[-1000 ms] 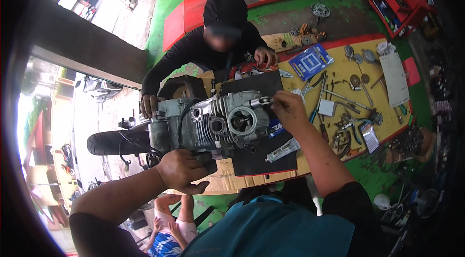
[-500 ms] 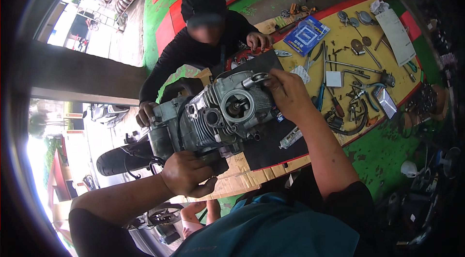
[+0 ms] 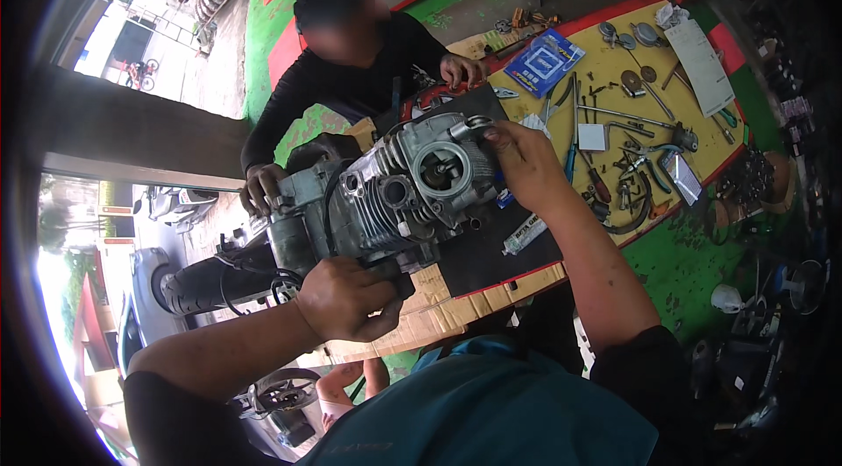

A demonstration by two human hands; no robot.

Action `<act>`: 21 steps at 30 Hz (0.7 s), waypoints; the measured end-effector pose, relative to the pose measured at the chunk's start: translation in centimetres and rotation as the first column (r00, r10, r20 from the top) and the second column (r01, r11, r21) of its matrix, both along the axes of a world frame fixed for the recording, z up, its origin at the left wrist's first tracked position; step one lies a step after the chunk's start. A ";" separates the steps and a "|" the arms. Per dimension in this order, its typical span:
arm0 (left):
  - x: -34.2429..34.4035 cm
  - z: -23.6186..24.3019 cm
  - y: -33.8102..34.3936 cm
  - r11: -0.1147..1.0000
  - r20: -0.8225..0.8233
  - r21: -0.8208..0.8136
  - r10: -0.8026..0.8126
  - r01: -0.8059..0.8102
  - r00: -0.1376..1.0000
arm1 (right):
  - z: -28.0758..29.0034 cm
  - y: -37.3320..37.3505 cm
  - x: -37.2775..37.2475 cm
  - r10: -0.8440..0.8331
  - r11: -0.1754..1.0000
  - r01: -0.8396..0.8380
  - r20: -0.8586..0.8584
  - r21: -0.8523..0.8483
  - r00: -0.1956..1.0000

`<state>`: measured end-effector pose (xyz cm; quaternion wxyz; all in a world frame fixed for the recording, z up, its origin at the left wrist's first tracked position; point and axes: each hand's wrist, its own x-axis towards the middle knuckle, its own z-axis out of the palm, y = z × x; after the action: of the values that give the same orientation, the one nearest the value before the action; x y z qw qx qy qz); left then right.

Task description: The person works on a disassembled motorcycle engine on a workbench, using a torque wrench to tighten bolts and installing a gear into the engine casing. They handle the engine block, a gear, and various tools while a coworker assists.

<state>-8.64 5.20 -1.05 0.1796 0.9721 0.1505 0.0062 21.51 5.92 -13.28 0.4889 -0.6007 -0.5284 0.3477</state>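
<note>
A grey finned motorcycle engine lies across the bench, its round opening facing up with metal parts inside. My left hand is closed on the engine's near left side; what its fingers grip underneath is hidden. At the right end, my right hand is closed around the engine's edge, beside a short metal pipe. Across from me, a person in black rests one hand on the engine's far left end. That person's other hand is on the bench near a red tool.
Under the engine are a black mat and cardboard. A white tube lies near my right forearm. Pliers, several other tools, loose parts and a blue packet cover the yellow bench top. A tyre is at left.
The engine has shifted slightly away from me and to the right, with both my hands still on it. The person opposite has raised and turned their head.
</note>
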 end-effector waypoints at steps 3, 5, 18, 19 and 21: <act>-0.5 -0.2 0.2 1.000 -0.013 0.001 -0.005 0.005 1.000 | 0.6 -0.2 -0.5 -0.019 0.996 0.022 0.030 -0.092 0.999; 0.1 0.1 0.5 1.000 -0.001 0.000 -0.014 0.014 1.000 | 0.7 0.0 -0.4 -0.035 0.995 0.039 0.046 -0.088 0.998; 0.1 -0.2 -0.2 1.000 0.039 -0.014 -0.014 0.015 0.999 | 1.6 -0.9 -0.5 -0.031 0.970 0.049 0.078 -0.237 0.996; 0.1 -0.2 -0.2 1.000 0.036 -0.013 -0.019 0.020 0.999 | 2.0 -1.0 -0.5 -0.028 0.964 0.050 0.087 -0.259 0.996; -0.2 -0.2 -0.4 0.999 0.023 -0.020 -0.028 0.029 0.999 | 2.4 -1.4 -0.6 -0.027 0.958 0.053 0.096 -0.282 0.995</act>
<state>-8.87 4.81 -1.24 0.1910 0.9722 0.1346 0.0133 20.89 4.53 -10.93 0.3797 -0.6905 -0.4825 0.3824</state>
